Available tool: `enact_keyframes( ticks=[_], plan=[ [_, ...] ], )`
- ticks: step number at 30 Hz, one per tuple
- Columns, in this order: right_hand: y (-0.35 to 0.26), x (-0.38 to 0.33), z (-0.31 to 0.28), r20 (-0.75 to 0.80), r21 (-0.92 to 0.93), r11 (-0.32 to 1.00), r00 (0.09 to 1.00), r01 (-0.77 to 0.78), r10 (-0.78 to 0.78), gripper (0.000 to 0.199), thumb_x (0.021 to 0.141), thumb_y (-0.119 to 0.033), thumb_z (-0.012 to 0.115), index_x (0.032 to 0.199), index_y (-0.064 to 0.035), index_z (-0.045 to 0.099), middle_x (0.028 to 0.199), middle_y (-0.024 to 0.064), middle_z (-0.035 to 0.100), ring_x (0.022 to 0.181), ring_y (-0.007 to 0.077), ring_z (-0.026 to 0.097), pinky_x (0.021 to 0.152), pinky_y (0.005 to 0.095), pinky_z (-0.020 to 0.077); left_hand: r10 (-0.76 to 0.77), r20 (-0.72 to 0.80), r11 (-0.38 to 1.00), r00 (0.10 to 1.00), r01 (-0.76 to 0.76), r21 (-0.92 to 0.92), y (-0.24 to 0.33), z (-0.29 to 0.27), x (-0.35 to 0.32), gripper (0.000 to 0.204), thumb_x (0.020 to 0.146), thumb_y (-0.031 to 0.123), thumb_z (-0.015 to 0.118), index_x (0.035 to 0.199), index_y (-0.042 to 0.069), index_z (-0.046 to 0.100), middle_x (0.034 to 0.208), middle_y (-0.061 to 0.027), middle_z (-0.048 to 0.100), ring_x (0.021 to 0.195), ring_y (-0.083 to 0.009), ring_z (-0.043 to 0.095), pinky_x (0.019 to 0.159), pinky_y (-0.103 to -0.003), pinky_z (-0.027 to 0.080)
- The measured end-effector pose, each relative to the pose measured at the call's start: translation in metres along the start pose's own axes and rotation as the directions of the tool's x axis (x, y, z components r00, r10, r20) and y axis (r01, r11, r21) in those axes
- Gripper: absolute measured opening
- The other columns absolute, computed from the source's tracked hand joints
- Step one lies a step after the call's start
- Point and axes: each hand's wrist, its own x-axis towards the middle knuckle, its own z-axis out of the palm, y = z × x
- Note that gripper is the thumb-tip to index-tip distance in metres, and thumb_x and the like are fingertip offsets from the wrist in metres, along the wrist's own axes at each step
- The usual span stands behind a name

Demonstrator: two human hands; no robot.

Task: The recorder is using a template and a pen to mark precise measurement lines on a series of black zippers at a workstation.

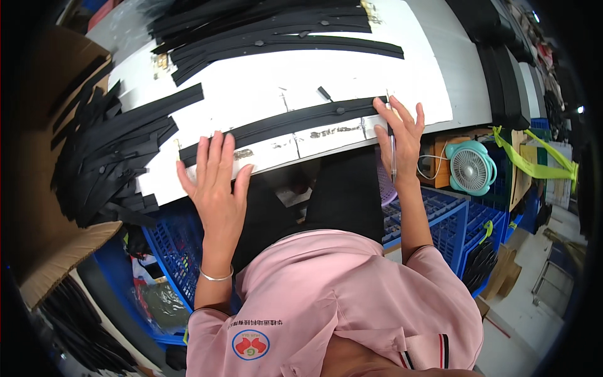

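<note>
A long black zipper strip (282, 122) lies along the near edge of a white board (352, 72), with a small slider on it right of centre. My left hand (217, 179) is open, its fingers spread flat on the strip's left end and the board. My right hand (402, 138) holds a slim pen (394, 157) between thumb and fingers, its fingertips touching the strip's right end. The board bears dark pen marks and smudges beside the strip. A small black zipper pull (325, 93) rests just beyond the strip.
More black zipper strips (282, 45) lie at the far side. A tangled heap (103, 157) of them hangs over the left edge beside a cardboard box (38, 207). At right stand a turquoise fan (471, 168) and blue crates (433, 217); another blue crate (173, 251) is at lower left.
</note>
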Motion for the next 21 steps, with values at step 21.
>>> enact_keyframes(
  ticks=[21],
  plan=[
    [-0.060, 0.037, -0.004, 0.080, 0.444, 0.871, 0.977, -0.211, 0.195, 0.024, 0.100, -0.009, 0.061, 0.122, -0.0089, 0.068, 0.114, 0.0083, 0.075, 0.119, 0.0189, 0.063, 0.116, 0.0438, 0.0359, -0.092, -0.080, 0.996, 0.992, 0.091, -0.020, -0.018, 0.006, -0.018, 0.066, 0.091, 0.040, 0.072, 0.148, 0.012, 0.053, 0.154, -0.0080, 0.050, 0.149, -0.0281, 0.035, 0.119, -0.061, -0.001]
  ],
)
